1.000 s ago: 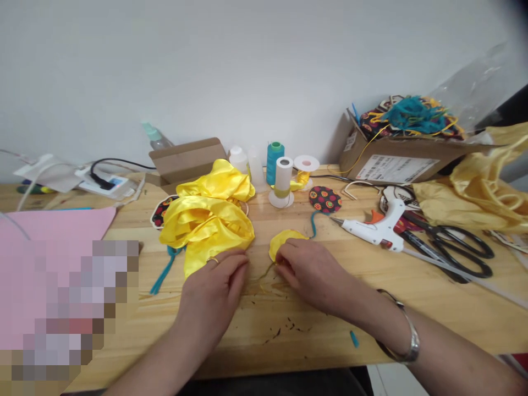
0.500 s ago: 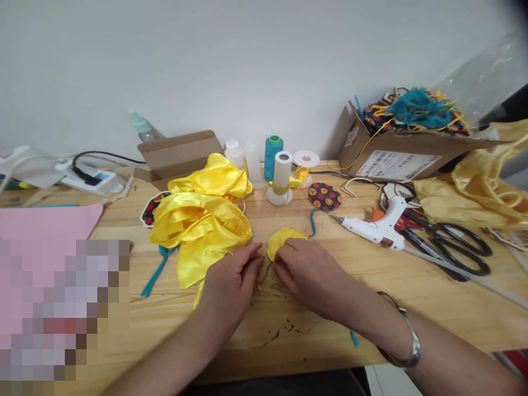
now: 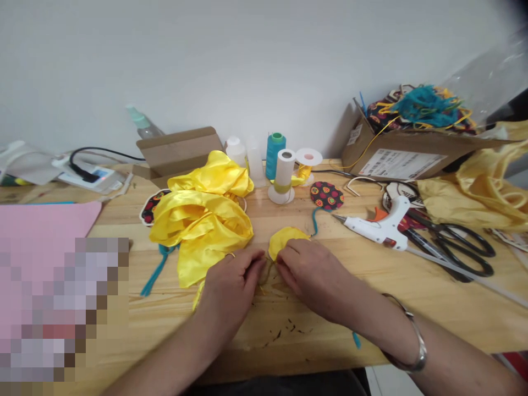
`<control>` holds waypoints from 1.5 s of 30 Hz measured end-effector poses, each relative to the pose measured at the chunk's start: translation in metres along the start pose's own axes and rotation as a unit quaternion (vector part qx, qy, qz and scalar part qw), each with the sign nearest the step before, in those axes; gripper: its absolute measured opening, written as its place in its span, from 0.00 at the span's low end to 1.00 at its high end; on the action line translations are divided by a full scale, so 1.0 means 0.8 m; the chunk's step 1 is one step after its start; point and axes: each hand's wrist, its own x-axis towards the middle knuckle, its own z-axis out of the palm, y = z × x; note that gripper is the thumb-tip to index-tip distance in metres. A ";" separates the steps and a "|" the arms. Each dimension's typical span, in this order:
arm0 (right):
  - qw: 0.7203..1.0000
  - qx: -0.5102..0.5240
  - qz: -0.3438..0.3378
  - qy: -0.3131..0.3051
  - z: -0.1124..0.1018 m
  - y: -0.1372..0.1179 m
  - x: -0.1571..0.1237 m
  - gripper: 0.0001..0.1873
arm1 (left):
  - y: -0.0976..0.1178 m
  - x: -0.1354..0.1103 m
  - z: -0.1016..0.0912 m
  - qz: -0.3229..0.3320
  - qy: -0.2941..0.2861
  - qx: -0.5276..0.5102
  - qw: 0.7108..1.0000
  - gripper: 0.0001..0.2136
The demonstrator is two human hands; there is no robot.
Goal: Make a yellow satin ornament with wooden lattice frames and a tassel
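My right hand (image 3: 311,275) is closed, fingers bent down at the near edge of a round yellow fabric piece (image 3: 284,236) lying on the table. A teal cord (image 3: 315,221) runs from near that piece to a dark patterned round piece (image 3: 327,196). My left hand (image 3: 235,283) is pinched shut just to its left, thumb against fingers, at a thin yellowish cord (image 3: 270,268) that loops down between the two hands. The fingertips partly hide how each hand grips. Beside my left hand lies a heap of shiny yellow satin fabric (image 3: 202,220).
A white glue gun (image 3: 379,228) and black scissors (image 3: 466,247) lie to the right. At the back stand a teal thread cone (image 3: 275,157), a white spool (image 3: 284,179) and a cardboard box (image 3: 383,148) of cords and fabric. Pink sheet (image 3: 45,225) at left.
My left fingertips have shifted slightly down and right, nearer the cord. The right hand keeps its place at the yellow piece. The whole view has shifted slightly.
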 end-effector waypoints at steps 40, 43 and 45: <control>0.998 -0.036 -0.027 -0.042 -0.005 -0.001 0.000 0.06 | 0.006 -0.002 0.001 0.025 0.017 -0.004 1.000 0.06; 0.999 -0.017 -0.020 -0.031 -0.002 0.000 -0.001 0.06 | 0.006 -0.002 0.002 0.018 0.016 -0.012 1.000 0.06; 1.000 -0.011 -0.012 -0.018 0.000 0.000 -0.002 0.06 | 0.006 -0.003 0.002 0.016 0.018 -0.016 1.000 0.07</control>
